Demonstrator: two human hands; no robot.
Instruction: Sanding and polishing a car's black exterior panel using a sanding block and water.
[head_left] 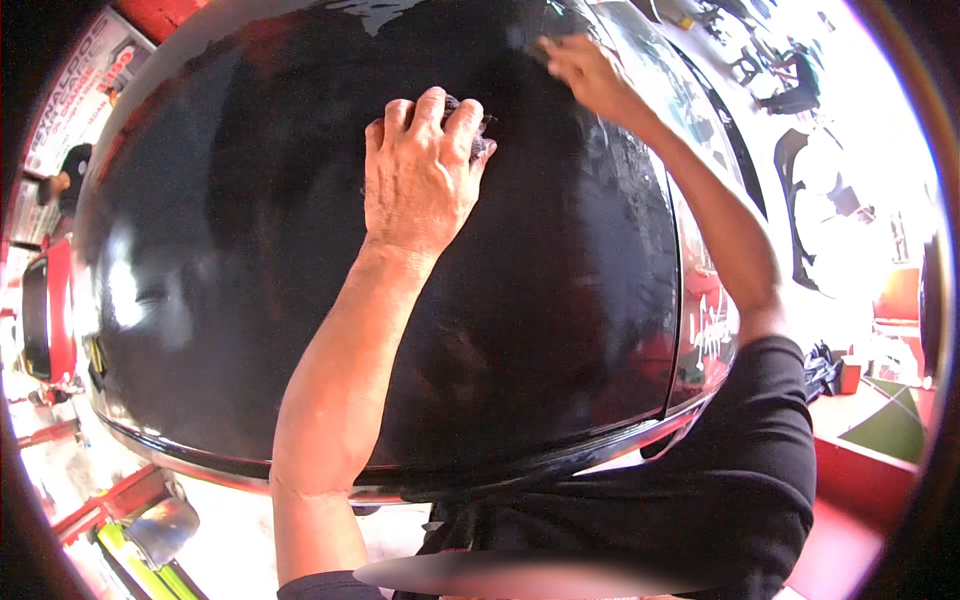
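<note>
Glossy black car panel [250, 250]: fills the frame from far left to right of centre, convex, rigid, highly reflective; judged slippery and easily scratched, a fixed surface to bear on rather than lift. Chrome-edged lower rim [200, 465]: runs along the lower left. Left hand [420, 175]: upper centre, palm down, fingers together and curled over a dark cloth [484, 130], pressing it flat against the panel. The cloth, mostly hidden beneath the hand with only a crumpled edge showing at the fingertips, appears soft, light and pliable; best held bunched under the palm. Right hand [585, 70]: upper right of centre, fingers resting on the panel near its top edge; what it grips, if anything, cannot be told.
</note>
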